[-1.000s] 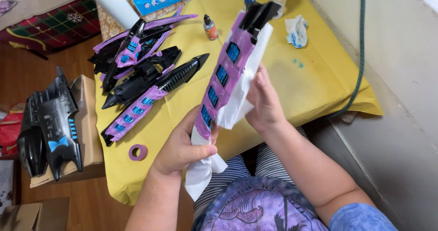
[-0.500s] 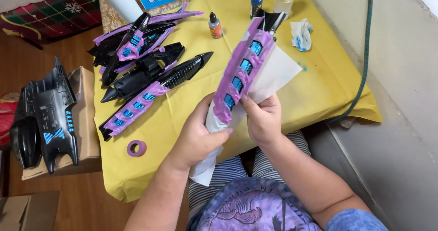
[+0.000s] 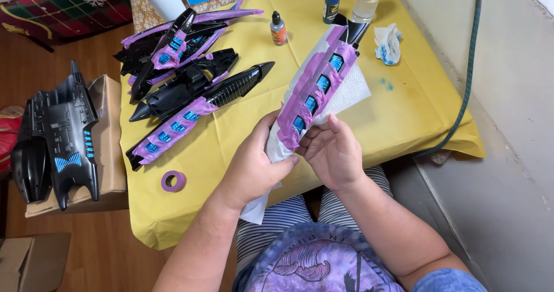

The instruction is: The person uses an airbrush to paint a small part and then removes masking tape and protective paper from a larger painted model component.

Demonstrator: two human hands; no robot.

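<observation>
The person's left hand and right hand hold a long black plastic part up above the near edge of the desk, tilted so its tip points toward the far right corner. Purple masking tape covers most of the part, leaving a row of small blue windows bare, likely so only those spots take paint. A white paper towel is wrapped behind the part; it hangs down past the left wrist, seemingly to keep fingers off wet colour. The left grip is clenched around the lower end of the part and towel together; the right grip grasps the same bundle from the other side, fingers curled against the towel.

Further taped black parts lie in a loose heap toward the far left corner, well apart from the hands. A roll of purple tape rests near the left edge. Small dropper bottles stand along the far edge, and a crumpled, blue-stained tissue lies beside them. Off the desk, a black toy vehicle body sits on a cardboard box.
</observation>
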